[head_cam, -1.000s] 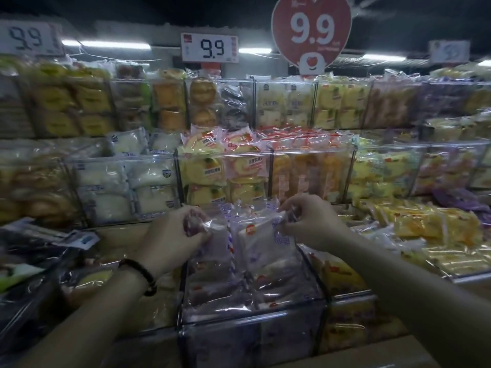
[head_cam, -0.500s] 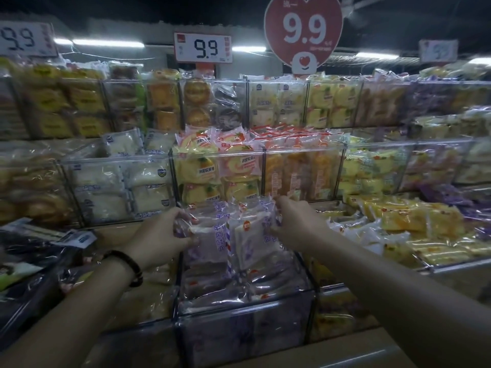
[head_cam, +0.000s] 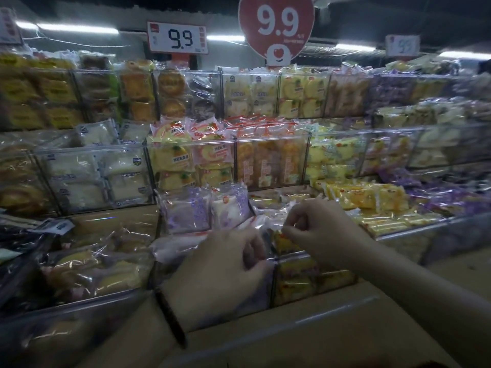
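Pinching a wrapped packet (head_cam: 267, 225) above the front bin (head_cam: 297, 257)
The right hand (head_cam: 321, 232) nips its crinkled film between thumb and fingertip; the left hand (head_cam: 225, 269) curls beside it, hold lost to blur. The slick film could slip, dropping the packet among the yellow packets (head_cam: 289, 277) or toppling the upright purple packets (head_cam: 186, 211)
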Demonstrator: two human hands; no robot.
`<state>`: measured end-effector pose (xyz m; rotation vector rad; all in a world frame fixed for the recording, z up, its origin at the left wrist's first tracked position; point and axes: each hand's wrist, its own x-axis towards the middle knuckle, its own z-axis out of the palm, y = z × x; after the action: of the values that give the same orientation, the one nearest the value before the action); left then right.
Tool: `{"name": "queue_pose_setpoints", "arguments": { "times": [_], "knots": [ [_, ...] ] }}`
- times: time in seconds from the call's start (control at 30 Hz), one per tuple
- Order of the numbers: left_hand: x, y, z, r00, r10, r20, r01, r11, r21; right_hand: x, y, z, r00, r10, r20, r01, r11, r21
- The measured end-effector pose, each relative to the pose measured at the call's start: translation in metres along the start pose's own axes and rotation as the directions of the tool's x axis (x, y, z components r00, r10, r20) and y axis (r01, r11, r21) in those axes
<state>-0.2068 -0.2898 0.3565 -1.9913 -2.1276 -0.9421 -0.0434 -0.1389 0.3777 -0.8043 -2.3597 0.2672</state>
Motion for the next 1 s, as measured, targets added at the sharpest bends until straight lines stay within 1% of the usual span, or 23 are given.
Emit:
{"name": "queue_pose_setpoints", "arguments": {
  "times": [0.07, 0.17, 0.27, 0.3, 0.33, 0.37, 0.43, 0.5, 0.57, 0.63, 0.7, 0.77, 0.8, 0.87, 0.9, 0.93, 1.0],
  "knots": [
    [-0.005, 0.015, 0.03, 0.996, 0.051, 0.068, -0.051, 0.999, 0.01, -0.026, 0.009, -0.003, 0.999, -0.02, 0.04, 0.019, 0.999, 0.028],
    [-0.009, 0.034, 0.071, 0.995, 0.075, 0.064, -0.078, 0.996, 0.04, -0.06, 0.03, -0.001, 0.992, -0.017, 0.126, 0.01, 0.998, 0.056],
    [-0.012, 0.051, 0.095, 0.992, 0.06, 0.11, -0.063, 0.998, 0.02, -0.083, 0.054, 0.002, 0.983, 0.021, 0.183, -0.046, 0.99, 0.131],
    [-0.014, 0.055, 0.097, 0.992, 0.075, 0.103, -0.079, 0.996, 0.029, -0.089, 0.061, 0.003, 0.981, 0.035, 0.19, -0.068, 0.983, 0.171],
    [-0.015, 0.057, 0.094, 0.992, 0.11, 0.057, -0.113, 0.992, 0.063, -0.092, 0.065, 0.004, 0.984, 0.041, 0.175, -0.077, 0.976, 0.204],
    [-0.017, 0.057, 0.088, 0.989, 0.15, -0.016, -0.147, 0.982, 0.118, -0.092, 0.069, 0.005, 0.992, 0.029, 0.124, -0.056, 0.974, 0.22],
    [-0.018, 0.046, 0.068, 0.96, 0.212, -0.185, -0.171, 0.961, 0.215, -0.086, 0.067, 0.007, 0.999, -0.024, -0.032, 0.03, 0.979, 0.202],
    [-0.019, 0.021, 0.043, 0.918, 0.232, -0.323, -0.139, 0.948, 0.285, -0.07, 0.052, 0.008, 0.981, -0.125, -0.15, 0.147, 0.978, 0.146],
    [-0.018, -0.012, 0.014, 0.9, 0.208, -0.383, -0.051, 0.923, 0.381, -0.046, 0.032, 0.015, 0.957, -0.227, -0.181, 0.237, 0.971, 0.032],
    [-0.019, -0.041, -0.011, 0.923, 0.134, -0.361, 0.05, 0.888, 0.458, -0.019, 0.013, 0.023, 0.942, -0.308, -0.136, 0.298, 0.951, -0.089],
    [-0.022, -0.064, -0.029, 0.957, 0.011, -0.289, 0.14, 0.857, 0.495, 0.005, -0.004, 0.033, 0.927, -0.373, -0.024, 0.36, 0.909, -0.209],
    [-0.022, -0.081, -0.04, 0.976, -0.073, -0.203, 0.173, 0.829, 0.531, 0.024, -0.013, 0.043, 0.913, -0.4, 0.08, 0.406, 0.873, -0.269],
    [-0.02, -0.088, -0.043, 0.983, -0.094, -0.159, 0.168, 0.819, 0.549, 0.031, -0.016, 0.047, 0.903, -0.415, 0.108, 0.428, 0.858, -0.286],
    [-0.012, -0.099, -0.047, 0.991, -0.087, -0.1, 0.128, 0.83, 0.542, 0.043, -0.018, 0.055, 0.885, -0.451, 0.114, 0.463, 0.833, -0.303],
    [-0.006, -0.105, -0.05, 0.992, -0.074, -0.097, 0.114, 0.848, 0.518, 0.049, -0.019, 0.058, 0.879, -0.466, 0.1, 0.473, 0.827, -0.303],
    [0.001, -0.111, -0.053, 0.992, -0.063, -0.108, 0.108, 0.863, 0.493, 0.055, -0.02, 0.06, 0.882, -0.464, 0.08, 0.466, 0.838, -0.284],
    [0.017, -0.125, -0.06, 0.991, -0.052, -0.122, 0.1, 0.897, 0.431, 0.067, -0.023, 0.061, 0.911, -0.413, 0.026, 0.409, 0.891, -0.195]
  ]
}}
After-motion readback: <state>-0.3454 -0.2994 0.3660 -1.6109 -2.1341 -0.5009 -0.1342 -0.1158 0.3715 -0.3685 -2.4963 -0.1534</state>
